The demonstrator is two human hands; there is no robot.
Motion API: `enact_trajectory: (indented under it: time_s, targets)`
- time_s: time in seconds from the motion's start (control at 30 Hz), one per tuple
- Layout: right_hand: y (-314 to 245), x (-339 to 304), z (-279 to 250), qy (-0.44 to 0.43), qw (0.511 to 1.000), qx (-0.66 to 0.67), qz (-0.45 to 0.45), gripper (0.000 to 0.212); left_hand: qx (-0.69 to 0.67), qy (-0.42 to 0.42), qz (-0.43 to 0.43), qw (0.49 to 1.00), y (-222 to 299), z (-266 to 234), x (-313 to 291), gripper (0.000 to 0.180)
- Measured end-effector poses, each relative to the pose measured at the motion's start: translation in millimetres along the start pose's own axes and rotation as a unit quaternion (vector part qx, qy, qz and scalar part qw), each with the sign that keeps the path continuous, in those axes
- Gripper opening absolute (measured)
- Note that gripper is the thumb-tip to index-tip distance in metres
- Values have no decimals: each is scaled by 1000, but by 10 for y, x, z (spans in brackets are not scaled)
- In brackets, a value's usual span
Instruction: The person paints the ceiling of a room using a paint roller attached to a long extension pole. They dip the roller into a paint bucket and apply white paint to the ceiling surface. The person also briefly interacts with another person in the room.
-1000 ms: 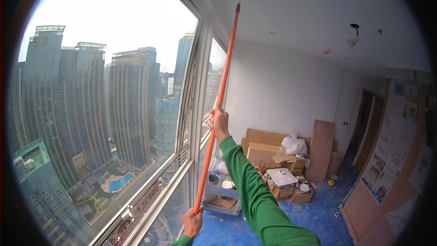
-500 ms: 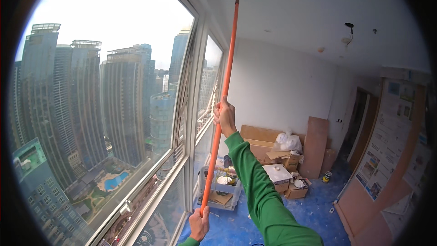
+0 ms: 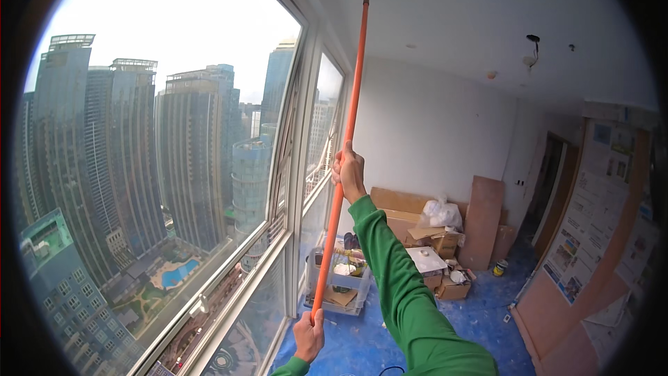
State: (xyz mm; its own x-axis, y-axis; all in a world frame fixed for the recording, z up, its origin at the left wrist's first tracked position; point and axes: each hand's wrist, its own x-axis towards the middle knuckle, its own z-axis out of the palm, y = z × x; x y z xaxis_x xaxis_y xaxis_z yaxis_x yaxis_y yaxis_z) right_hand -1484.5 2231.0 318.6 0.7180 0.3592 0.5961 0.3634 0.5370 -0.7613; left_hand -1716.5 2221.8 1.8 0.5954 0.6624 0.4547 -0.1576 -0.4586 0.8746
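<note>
A long orange extension pole (image 3: 356,83) slants up to the ceiling (image 3: 445,0) beside the windows. At its dark top end a thin bent wire shows; whatever it carries blends into the pale ceiling. My right hand (image 3: 350,173), at the end of a green sleeve, is wrapped round the middle of the pole. Lower down, my left hand (image 3: 308,336) grips the pole close to its bottom end, with part of a green cuff showing below.
Large windows (image 3: 209,299) run along the left, overlooking towers. A clear plastic bin (image 3: 355,301) stands beyond my hands on blue floor sheeting (image 3: 417,327). Cardboard boxes (image 3: 445,244), a leaning board (image 3: 481,223) and a can (image 3: 500,268) lie farther back. Loose wires (image 3: 533,49) hang from the ceiling.
The pole and both hands sit slightly farther right in the view, and the whole scene has shifted a little too. Both hands keep their hold on the pole.
</note>
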Motion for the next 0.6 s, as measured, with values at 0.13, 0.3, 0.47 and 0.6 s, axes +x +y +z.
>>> enact_trajectory:
  time_s: [0.13,0.3,0.47,0.6]
  targets:
    - [-64,-454,55,-10,1000,6,-4,55,-20,-14,-2,1000,-103,-73,-332,40]
    - [-193,-907,149,-19,1000,5,-16,53,-99,-21,36,994,24,-258,-700,35]
    - [-330,-1313,269,-23,1000,3,-9,52,-102,-20,68,992,-30,-398,-1024,36]
    - [-477,-1697,305,-6,1000,-11,-11,52,-114,-57,26,992,-201,-472,-1347,38]
